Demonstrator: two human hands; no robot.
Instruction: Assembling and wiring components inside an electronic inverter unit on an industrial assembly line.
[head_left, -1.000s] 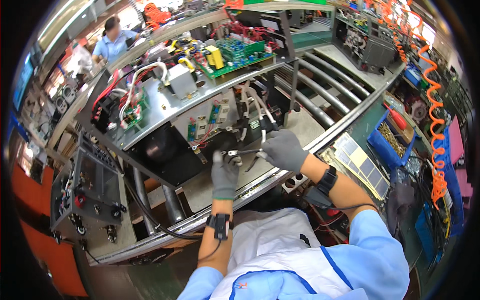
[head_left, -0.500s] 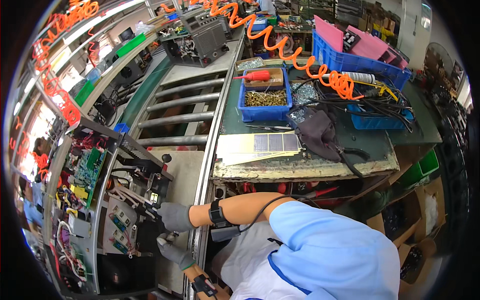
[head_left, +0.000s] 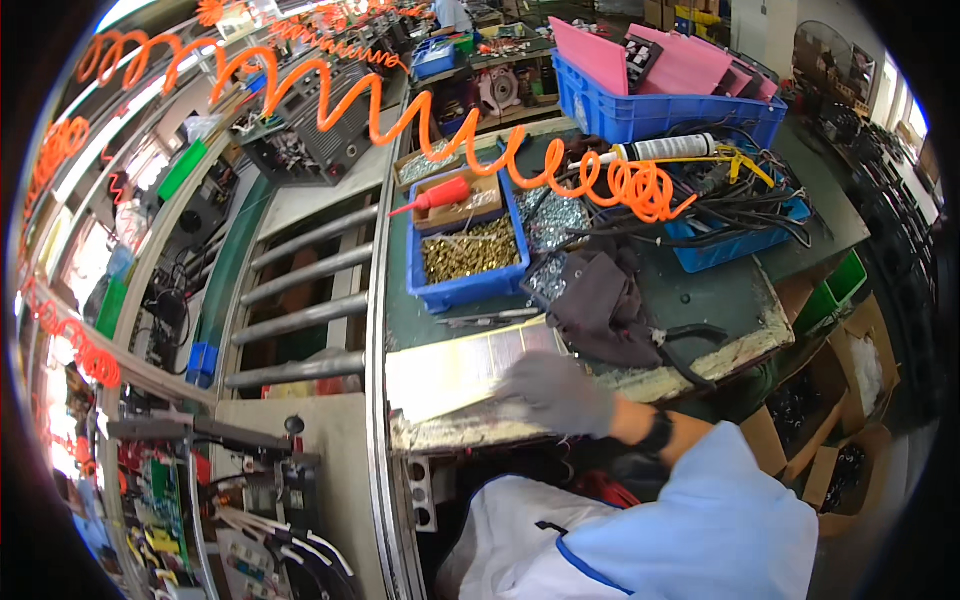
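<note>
My right hand (head_left: 560, 394), in a grey glove, is over the near edge of the workbench, smeared by motion. Its fingers are too blurred to tell what they hold, if anything. Just left of it lie pale yellow-edged label sheets (head_left: 440, 378), partly covered by the hand. Beyond it a dark cloth (head_left: 605, 310) is bunched up, with a black-handled tool (head_left: 690, 345) beside it. Thin dark tools (head_left: 488, 319) rest behind the sheets. My left hand is out of view. An open equipment chassis (head_left: 255, 490) with white cables stands at the lower left.
A blue bin (head_left: 478, 293) of brass-coloured fasteners holds a red nozzle bottle (head_left: 440, 194). Coiled orange hose (head_left: 430, 125) hangs across the view. A roller conveyor (head_left: 305, 325) runs along the left. Black cables (head_left: 735, 225) and a blue crate (head_left: 680, 118) occupy the back right.
My right hand has left the chassis and swung right to the bench edge. My left hand has gone out of view. The view has turned, so the chassis sits lower.
</note>
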